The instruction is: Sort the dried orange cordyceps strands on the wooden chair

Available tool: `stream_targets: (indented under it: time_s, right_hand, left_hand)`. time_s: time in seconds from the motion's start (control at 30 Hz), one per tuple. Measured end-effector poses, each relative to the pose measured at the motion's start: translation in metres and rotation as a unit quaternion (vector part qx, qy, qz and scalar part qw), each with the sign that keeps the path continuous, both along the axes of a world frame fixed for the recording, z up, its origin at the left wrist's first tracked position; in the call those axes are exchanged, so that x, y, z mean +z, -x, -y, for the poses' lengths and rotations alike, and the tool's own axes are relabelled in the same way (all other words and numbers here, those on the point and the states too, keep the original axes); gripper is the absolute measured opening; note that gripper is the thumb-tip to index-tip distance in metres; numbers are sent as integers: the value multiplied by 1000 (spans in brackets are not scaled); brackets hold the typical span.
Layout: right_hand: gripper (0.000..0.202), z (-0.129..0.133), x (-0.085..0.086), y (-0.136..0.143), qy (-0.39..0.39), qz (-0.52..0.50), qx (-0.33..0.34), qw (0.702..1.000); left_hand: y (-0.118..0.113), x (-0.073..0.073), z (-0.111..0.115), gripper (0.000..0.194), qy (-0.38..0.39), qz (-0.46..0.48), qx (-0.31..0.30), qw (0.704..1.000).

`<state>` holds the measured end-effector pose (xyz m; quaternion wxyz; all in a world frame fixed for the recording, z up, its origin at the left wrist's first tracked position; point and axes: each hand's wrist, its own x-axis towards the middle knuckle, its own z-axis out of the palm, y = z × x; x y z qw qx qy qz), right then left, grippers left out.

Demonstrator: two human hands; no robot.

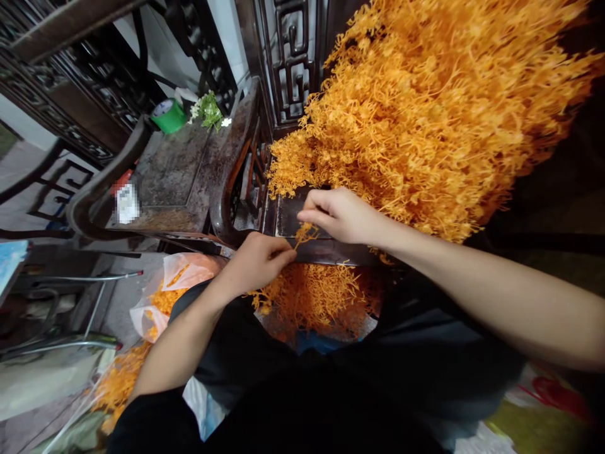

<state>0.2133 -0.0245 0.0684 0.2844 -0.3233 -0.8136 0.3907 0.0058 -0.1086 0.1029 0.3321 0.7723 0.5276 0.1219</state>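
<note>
A small branching orange sprig (pixel 306 234), like artificial plant material, stands between my hands. My left hand (pixel 258 263) pinches its lower stem between thumb and forefinger. Just above its tip, my right hand (pixel 341 215) is closed with the fingers curled in; whatever it may hold is hidden. Beyond my right hand, a large heap of orange sprigs (pixel 425 120) covers much of the dark wooden seat (pixel 288 217). Below the seat edge, between my knees, lies another mass of orange sprigs (pixel 321 293).
On a dark wooden chair (pixel 174 170) at left lie green tape (pixel 169 116) and a white-flowered green sprig (pixel 210 112). A pinkish plastic bag (pixel 189 271) with orange sprigs sits by my left leg. More orange pieces (pixel 123 375) lie lower left, near thin metal rods (pixel 94 302).
</note>
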Motion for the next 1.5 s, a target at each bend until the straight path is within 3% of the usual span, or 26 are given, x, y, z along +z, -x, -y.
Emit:
stream_targets:
  time_s: [0.2,0.3,0.37,0.4,0.53,0.6,0.73,0.83,0.9,0.97,1.03,1.13,1.3,1.5]
  right_hand:
    - [28,-8,4,8,-17,-49,-111,992]
    - [31,-30,-2,1,-18,-88,-211,973]
    - [35,-44,-7,-8,17,-124,-275,953]
    - [36,-46,-10,-12,54,-134,-273,951]
    - [38,-23,-15,-7,256,-143,-81,953]
    - [40,-2,-13,5,320,-182,-12,930]
    - [47,24,-6,27,432,-260,32,863]
    - [50,18,-7,27,415,-264,43,870]
    - [45,3,-11,19,363,-308,-27,879]
    - [38,-13,-13,6,335,-356,-118,864]
    - [30,-22,-12,-3,358,-376,-148,842]
    - [29,-12,-6,-4,430,-346,-53,832]
    - [70,19,1,13,443,-283,139,840]
    - [46,16,4,12,436,-260,169,845]
  left_hand:
    - [5,18,-1,27,24,51,74,996]
    - [6,24,6,27,88,95,65,989]
    - [8,24,11,28,125,115,49,984]
    - [9,23,12,28,126,125,48,983]
    - [14,10,6,30,68,204,88,973]
    - [15,1,0,31,62,262,127,955]
    - [8,-13,-7,33,106,348,187,913]
    - [2,-10,-3,34,123,373,198,898]
    - [2,-2,4,36,142,377,171,899]
    - [3,7,10,40,166,378,144,899]
    - [3,12,12,40,179,386,139,894]
    - [-1,9,6,35,175,447,154,863]
    - [-15,-3,-7,30,239,535,116,802]
    - [-18,6,-4,28,282,591,107,748]
